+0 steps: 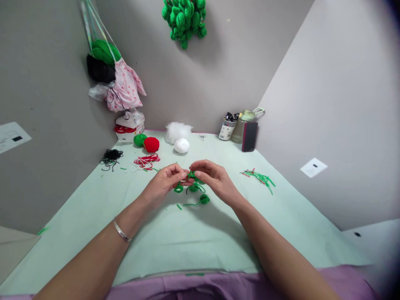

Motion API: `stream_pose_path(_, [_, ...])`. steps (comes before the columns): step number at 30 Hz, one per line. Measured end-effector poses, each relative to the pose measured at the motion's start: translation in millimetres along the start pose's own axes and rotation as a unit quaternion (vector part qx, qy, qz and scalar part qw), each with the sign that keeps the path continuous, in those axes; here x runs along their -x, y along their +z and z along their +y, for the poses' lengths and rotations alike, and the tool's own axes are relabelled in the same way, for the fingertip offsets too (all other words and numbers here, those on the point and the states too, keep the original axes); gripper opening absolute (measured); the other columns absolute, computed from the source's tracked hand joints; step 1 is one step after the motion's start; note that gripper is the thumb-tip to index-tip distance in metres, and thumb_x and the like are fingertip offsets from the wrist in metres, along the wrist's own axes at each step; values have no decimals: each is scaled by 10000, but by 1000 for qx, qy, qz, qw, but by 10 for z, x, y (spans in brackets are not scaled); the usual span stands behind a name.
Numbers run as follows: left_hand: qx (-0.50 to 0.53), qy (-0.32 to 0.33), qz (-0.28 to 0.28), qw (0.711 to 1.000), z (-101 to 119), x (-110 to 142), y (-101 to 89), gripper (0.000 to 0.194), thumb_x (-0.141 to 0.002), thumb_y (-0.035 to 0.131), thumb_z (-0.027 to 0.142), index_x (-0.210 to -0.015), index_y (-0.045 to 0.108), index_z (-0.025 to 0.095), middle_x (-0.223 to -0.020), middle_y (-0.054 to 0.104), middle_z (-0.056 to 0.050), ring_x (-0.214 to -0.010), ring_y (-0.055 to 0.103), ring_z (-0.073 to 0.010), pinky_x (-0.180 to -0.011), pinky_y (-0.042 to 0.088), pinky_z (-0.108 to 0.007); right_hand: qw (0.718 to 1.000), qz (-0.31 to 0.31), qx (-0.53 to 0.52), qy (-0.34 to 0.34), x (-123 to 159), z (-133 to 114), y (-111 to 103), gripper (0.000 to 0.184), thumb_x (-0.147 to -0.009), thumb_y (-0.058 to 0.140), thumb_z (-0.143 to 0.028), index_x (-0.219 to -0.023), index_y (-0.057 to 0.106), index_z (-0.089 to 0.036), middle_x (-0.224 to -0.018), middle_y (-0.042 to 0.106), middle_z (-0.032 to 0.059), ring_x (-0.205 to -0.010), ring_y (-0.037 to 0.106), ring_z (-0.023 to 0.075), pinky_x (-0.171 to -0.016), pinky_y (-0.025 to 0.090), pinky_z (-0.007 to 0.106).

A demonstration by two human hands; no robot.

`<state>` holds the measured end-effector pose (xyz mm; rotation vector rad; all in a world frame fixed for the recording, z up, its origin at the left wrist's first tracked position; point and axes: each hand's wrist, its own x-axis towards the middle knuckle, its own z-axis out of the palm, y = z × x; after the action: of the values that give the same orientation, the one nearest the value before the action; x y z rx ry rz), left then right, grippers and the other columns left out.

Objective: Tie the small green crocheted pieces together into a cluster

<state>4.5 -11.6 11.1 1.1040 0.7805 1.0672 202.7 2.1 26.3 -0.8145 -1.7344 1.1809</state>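
Observation:
Between my two hands, just over the middle of the table, is a small green crocheted piece (191, 175). My left hand (167, 182) pinches its left side with thumb and forefinger. From the right, my right hand (214, 179) has its thumb and fingers closed on the same piece, partly covering it. Below my left fingers is a small green ring of crochet (178, 188). Under the hands are green pieces with yarn loops (194, 187); whether they touch the fingers I cannot tell. Nearer to me lies a green crocheted ball (204, 199) with a yarn tail.
Yarn balls in green (140, 140), red (151, 144) and white (181, 146) stand at the back beside fluffy stuffing (178, 131). Black yarn (111, 158) and red strands (146, 161) lie left, green strands (259, 178) right. A phone (249, 136) leans against a bottle (239, 129).

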Motion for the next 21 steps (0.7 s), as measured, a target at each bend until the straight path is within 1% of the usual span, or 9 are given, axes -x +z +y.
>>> stream_pose_path(2, [-16, -4, -7, 1000, -6, 3, -1, 293, -831, 761, 394, -792, 573, 172, -842, 722, -15, -844, 723, -173, -768, 482, -270, 1000, -4, -5, 5, -6, 28, 10, 214, -880, 696, -383, -982, 695, -194, -967, 715, 53, -895, 677, 178, -848, 539, 347])
stream_pose_path(4, [-22, -8, -15, 1000, -13, 2, 0, 286, -839, 753, 399, -803, 579, 176, -828, 726, -18, -842, 720, -175, -778, 485, -277, 1000, 8, -10, 2, -14, 60, 18, 206, -852, 726, -387, -905, 704, -189, -899, 704, 41, -840, 668, 173, -808, 545, 340])
stream_pose_path(7, [-19, -11, -21, 1000, -16, 0, 7, 276, -842, 748, 399, -817, 587, 176, -843, 727, -19, -851, 716, -177, -833, 497, -306, 1000, 14, -12, -5, -21, 84, 23, 192, -836, 743, -377, -857, 710, -189, -881, 689, 36, -815, 652, 165, -772, 539, 324])
stream_pose_path(9, [-26, -12, -24, 999, -12, 2, 9, 263, -855, 733, 397, -832, 589, 178, -852, 732, -23, -859, 716, -177, -836, 492, -307, 1000, 10, -27, 2, -22, 81, 20, 184, -832, 746, -370, -846, 711, -190, -878, 688, 33, -798, 644, 159, -752, 527, 312])
stream_pose_path(12, [-47, -5, -34, 998, -6, 8, 1, 225, -844, 744, 344, -881, 585, 189, -866, 744, -29, -859, 715, -178, -812, 478, -295, 997, 16, -65, 40, -24, 62, 12, 192, -824, 747, -380, -839, 713, -192, -843, 698, 25, -757, 626, 148, -713, 502, 292])
stream_pose_path(15, [-56, 18, -47, 997, 0, 10, -3, 214, -830, 749, 281, -966, 602, 206, -878, 727, -8, -841, 702, -167, -805, 476, -291, 993, 24, -92, 73, -30, 53, 3, 208, -811, 752, -391, -831, 716, -187, -797, 692, 12, -719, 596, 134, -696, 475, 276])
stream_pose_path(18, [-60, 34, -59, 996, 9, 10, 1, 249, -841, 732, 275, -1060, 629, 220, -919, 710, -6, -800, 675, -152, -791, 484, -293, 988, 24, -120, 92, -38, 57, -7, 218, -794, 762, -392, -812, 705, -183, -745, 655, -10, -684, 562, 117, -680, 450, 260])
stream_pose_path(21, [-68, 36, -58, 995, 18, 10, 5, 238, -865, 706, 312, -1075, 665, 206, -871, 700, -13, -761, 645, -146, -768, 484, -291, 980, 21, -156, 121, -47, 60, -14, 224, -780, 776, -384, -807, 692, -178, -740, 640, -14, -695, 564, 112, -669, 435, 242])
